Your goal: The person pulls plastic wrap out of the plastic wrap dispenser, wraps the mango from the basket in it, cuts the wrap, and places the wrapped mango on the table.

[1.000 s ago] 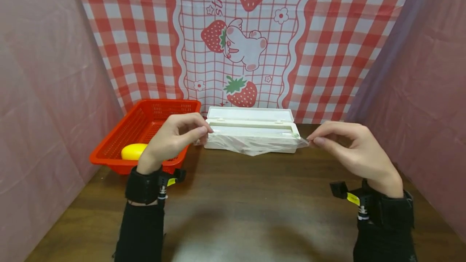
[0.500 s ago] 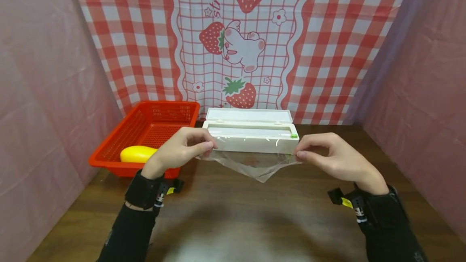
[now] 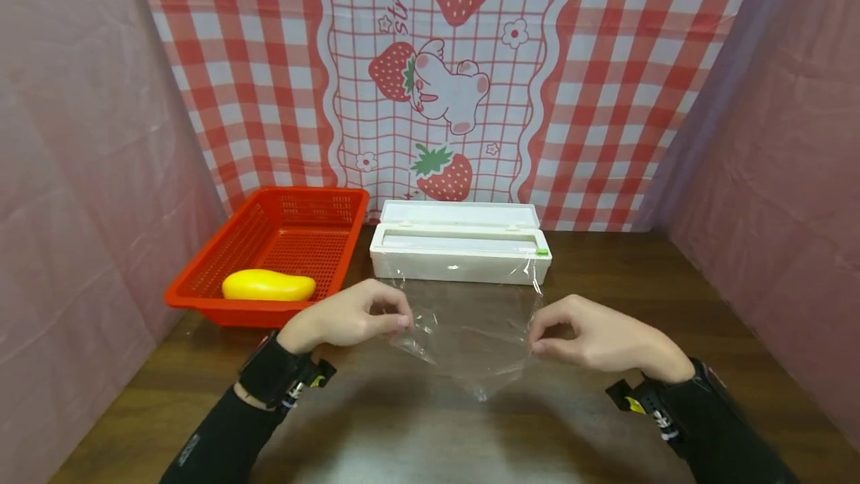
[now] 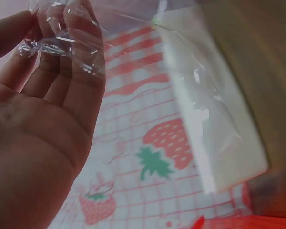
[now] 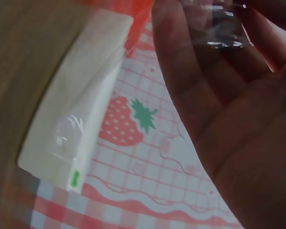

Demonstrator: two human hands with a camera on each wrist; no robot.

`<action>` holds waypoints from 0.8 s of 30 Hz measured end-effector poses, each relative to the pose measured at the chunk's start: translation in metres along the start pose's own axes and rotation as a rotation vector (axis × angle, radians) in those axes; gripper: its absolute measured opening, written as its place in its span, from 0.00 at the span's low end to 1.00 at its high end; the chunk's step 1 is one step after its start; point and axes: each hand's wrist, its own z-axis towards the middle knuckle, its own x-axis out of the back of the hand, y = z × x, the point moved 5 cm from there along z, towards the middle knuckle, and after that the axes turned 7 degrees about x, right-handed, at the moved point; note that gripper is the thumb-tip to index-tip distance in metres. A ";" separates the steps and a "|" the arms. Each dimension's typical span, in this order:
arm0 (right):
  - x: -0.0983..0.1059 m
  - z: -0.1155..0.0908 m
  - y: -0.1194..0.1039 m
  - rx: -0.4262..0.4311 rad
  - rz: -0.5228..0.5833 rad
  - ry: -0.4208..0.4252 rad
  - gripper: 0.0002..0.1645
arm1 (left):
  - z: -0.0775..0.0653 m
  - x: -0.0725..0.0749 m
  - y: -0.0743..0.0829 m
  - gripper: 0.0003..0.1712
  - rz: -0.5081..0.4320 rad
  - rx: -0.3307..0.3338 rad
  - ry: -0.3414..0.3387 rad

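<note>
A sheet of clear plastic wrap (image 3: 470,327) stretches from the white wrap dispenser box (image 3: 463,266) toward the person, its loose front edge sagging to a point. My left hand (image 3: 356,314) pinches the sheet's left corner between thumb and fingers. At the other corner, my right hand (image 3: 598,336) pinches it the same way. In the left wrist view, crinkled film (image 4: 62,45) lies across the left fingers. Shiny film (image 5: 221,26) also shows between the right fingers in the right wrist view. The box's lid (image 3: 460,213) stands raised, and a green slider (image 3: 542,252) sits at its right end.
A red plastic basket (image 3: 178,291) stands at the left of the wooden table (image 3: 430,439), with a yellow mango-shaped object (image 3: 269,286) inside. A red checked strawberry cloth (image 3: 605,95) hangs behind the box. Pink cloth walls (image 3: 773,170) close in both sides.
Both hands have moved down toward the person, drawing a longer length of plastic wrap out of the box. More of the yellow object shows as the left hand moves away from it.
</note>
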 end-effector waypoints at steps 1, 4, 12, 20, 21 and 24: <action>-0.004 0.000 0.002 -0.019 0.014 -0.021 0.07 | -0.001 -0.004 -0.003 0.07 0.009 0.018 -0.021; -0.016 -0.002 0.006 -0.068 0.045 -0.070 0.07 | -0.003 -0.014 -0.009 0.07 0.023 0.063 -0.069; -0.042 -0.004 0.019 -0.112 0.139 -0.165 0.10 | -0.006 -0.034 -0.022 0.08 0.046 0.153 -0.148; -0.054 -0.008 0.025 -0.130 0.169 -0.218 0.12 | -0.009 -0.042 -0.031 0.09 0.025 0.166 -0.170; -0.055 -0.009 0.026 -0.139 0.174 -0.226 0.11 | -0.009 -0.043 -0.032 0.09 0.022 0.163 -0.171; -0.060 -0.012 0.030 -0.175 0.178 -0.248 0.11 | -0.009 -0.048 -0.034 0.09 0.020 0.157 -0.177</action>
